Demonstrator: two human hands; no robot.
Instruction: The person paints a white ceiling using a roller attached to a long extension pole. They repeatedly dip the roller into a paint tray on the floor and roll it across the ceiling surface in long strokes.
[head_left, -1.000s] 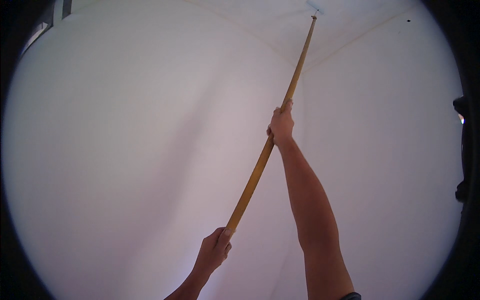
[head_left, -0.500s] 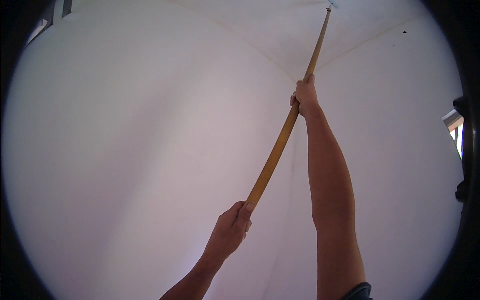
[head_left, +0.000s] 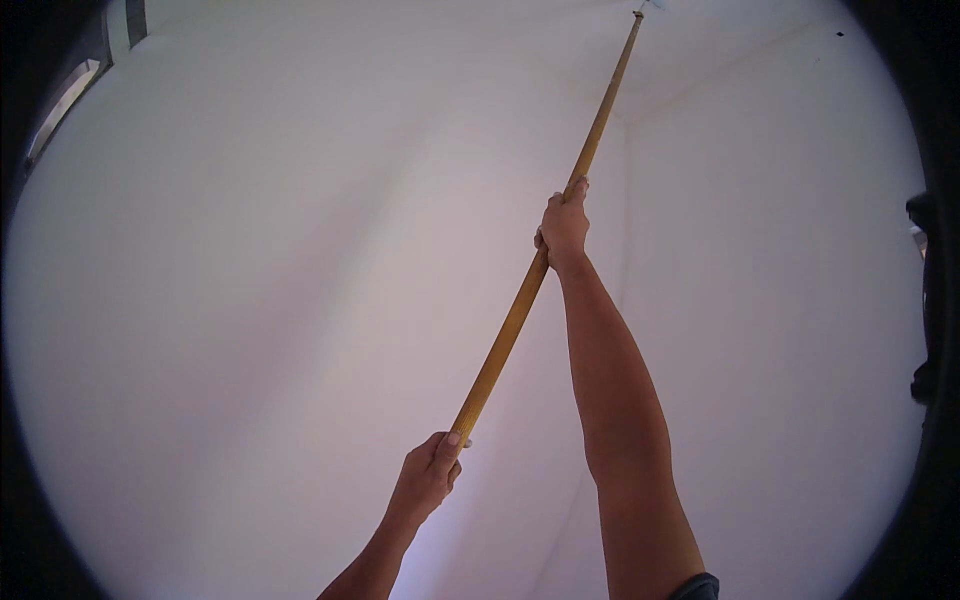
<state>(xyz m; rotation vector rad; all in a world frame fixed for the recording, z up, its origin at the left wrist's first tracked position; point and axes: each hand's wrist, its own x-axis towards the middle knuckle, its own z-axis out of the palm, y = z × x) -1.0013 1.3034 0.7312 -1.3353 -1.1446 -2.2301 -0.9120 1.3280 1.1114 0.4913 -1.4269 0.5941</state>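
A long yellow-brown wooden pole [head_left: 507,340] slants up and to the right, its far end high near the ceiling. My left hand [head_left: 428,480] grips the pole's lower end, thumb lying along it. Farther up, my right hand [head_left: 565,228] is wrapped round the shaft with that arm stretched out. At the pole's tip, a small pale bluish piece [head_left: 655,4] on a thin metal wire or rod shows at the top edge. Most of this piece is cut off, so its kind cannot be told.
Plain white walls [head_left: 300,300] meet at a corner right of the pole, under a pale ceiling [head_left: 560,30]. A window-like opening [head_left: 65,105] lies at the upper left. One small dark spot [head_left: 840,34] marks the surface at the upper right.
Both hands and the pole have shifted left and lower in the view, still gripped the same way. The wall corner now appears farther right, and the upper-left opening shows more.
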